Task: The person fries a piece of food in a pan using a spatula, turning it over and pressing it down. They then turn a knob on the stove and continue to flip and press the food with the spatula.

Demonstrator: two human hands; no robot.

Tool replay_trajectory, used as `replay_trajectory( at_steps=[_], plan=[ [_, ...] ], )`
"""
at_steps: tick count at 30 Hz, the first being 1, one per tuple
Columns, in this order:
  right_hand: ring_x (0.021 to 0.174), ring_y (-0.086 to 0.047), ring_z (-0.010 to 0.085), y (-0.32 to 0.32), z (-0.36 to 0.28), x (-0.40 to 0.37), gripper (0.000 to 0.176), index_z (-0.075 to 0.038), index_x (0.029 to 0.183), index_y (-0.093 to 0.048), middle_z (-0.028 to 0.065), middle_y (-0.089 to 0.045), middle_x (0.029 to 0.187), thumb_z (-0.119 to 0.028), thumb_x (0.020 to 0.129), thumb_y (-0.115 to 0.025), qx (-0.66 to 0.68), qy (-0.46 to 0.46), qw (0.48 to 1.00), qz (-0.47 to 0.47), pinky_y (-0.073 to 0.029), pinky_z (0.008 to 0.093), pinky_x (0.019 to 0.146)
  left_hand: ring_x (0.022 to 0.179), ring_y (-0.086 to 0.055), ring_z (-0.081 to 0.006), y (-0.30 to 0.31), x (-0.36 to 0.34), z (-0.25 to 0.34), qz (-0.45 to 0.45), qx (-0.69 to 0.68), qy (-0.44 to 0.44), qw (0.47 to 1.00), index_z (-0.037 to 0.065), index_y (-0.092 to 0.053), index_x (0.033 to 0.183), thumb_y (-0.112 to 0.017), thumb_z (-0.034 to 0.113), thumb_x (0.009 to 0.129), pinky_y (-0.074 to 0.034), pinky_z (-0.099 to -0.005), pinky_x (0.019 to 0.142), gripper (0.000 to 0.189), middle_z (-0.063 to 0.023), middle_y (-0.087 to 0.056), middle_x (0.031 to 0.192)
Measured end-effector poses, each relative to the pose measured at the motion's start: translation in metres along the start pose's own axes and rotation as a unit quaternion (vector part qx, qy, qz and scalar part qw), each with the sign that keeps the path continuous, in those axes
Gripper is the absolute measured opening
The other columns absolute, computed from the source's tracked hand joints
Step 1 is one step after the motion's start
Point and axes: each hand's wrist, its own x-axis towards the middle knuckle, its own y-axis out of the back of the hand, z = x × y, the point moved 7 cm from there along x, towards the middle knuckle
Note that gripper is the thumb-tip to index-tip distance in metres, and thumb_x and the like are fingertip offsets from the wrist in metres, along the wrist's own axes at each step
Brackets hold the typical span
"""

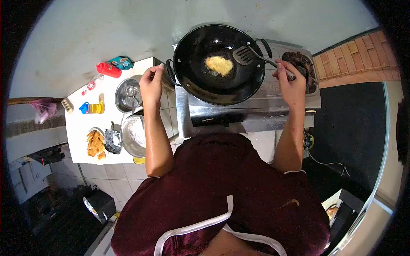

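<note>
A piece of battered food (219, 65) lies in a little oil at the bottom of a black two-handled wok (200, 87). My right hand (291, 85) grips the dark handle of a slotted spatula (244, 55), whose blade rests over the wok's right inner side, apart from the food. Beside the wok's left loop handle (170, 71) is my left hand (152, 85), fingers curled in and thumb pointing up. It seems to hold nothing, and a small gap shows between it and the handle.
The wok sits on a metal gas stove (256, 111). On the white table (79, 149) at left stand a steel bowl (124, 94), a pot of white powder (136, 136), fried pieces (95, 144), a red bottle (108, 69) and a yellow bottle with blue cap (92, 108).
</note>
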Motion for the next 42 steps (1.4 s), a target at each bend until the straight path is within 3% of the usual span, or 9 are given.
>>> replay_trajectory(
  at_steps=[3,11,24,36,42],
  plan=[
    [0.069,-0.061,0.0072,0.004,0.004,-0.001,0.022,-0.001,0.102,-0.065,0.0068,-0.065,0.074,-0.017,0.09,-0.057,0.014,-0.046,0.999,-0.009,-0.045,0.0207,0.055,0.074,-0.05,-0.008,-0.002,0.0,-0.001,-0.006,-0.006,0.002,1.0,0.0,-0.064,0.092,-0.066,0.023,0.085,-0.039,-0.0216,0.07,0.023,0.0,-0.061,0.083],
    [0.07,-0.063,0.0092,0.001,0.011,0.005,0.021,0.001,0.102,-0.064,0.0089,-0.066,0.079,-0.015,0.09,-0.058,0.032,0.021,0.999,0.035,-0.05,0.023,0.062,0.076,-0.049,-0.0076,-0.011,-0.005,0.007,-0.018,-0.023,0.005,1.0,0.0,-0.064,0.092,-0.065,0.022,0.086,-0.038,-0.0211,0.072,0.023,0.0004,-0.06,0.082],
    [0.067,-0.062,0.0083,0.0,-0.005,-0.006,0.022,0.001,0.1,-0.066,0.0066,-0.066,0.071,-0.016,0.088,-0.059,0.002,-0.032,0.999,-0.02,-0.048,0.0217,0.059,0.072,-0.048,-0.0071,-0.006,-0.009,0.006,-0.004,-0.003,0.004,1.0,0.0,-0.064,0.091,-0.066,0.022,0.085,-0.038,-0.0209,0.068,0.023,0.0012,-0.059,0.079],
    [0.065,-0.063,0.0088,-0.005,-0.013,-0.004,0.022,0.003,0.097,-0.065,0.0096,-0.065,0.07,-0.016,0.088,-0.058,-0.005,0.045,0.999,-0.002,-0.048,0.0226,0.058,0.072,-0.048,-0.0067,-0.006,-0.015,0.005,-0.002,-0.006,0.003,1.0,0.0,-0.064,0.09,-0.066,0.022,0.085,-0.038,-0.0204,0.067,0.023,0.001,-0.058,0.079],
    [0.059,-0.061,0.0083,-0.007,0.002,-0.01,0.024,0.004,0.096,-0.065,0.008,-0.064,0.067,-0.018,0.089,-0.057,0.009,-0.075,0.997,-0.032,-0.048,0.0231,0.054,0.071,-0.048,-0.0067,-0.005,-0.016,0.005,0.0,-0.027,0.008,1.0,0.001,-0.064,0.091,-0.067,0.02,0.084,-0.037,-0.0201,0.067,0.021,0.0012,-0.059,0.078]
  ],
)
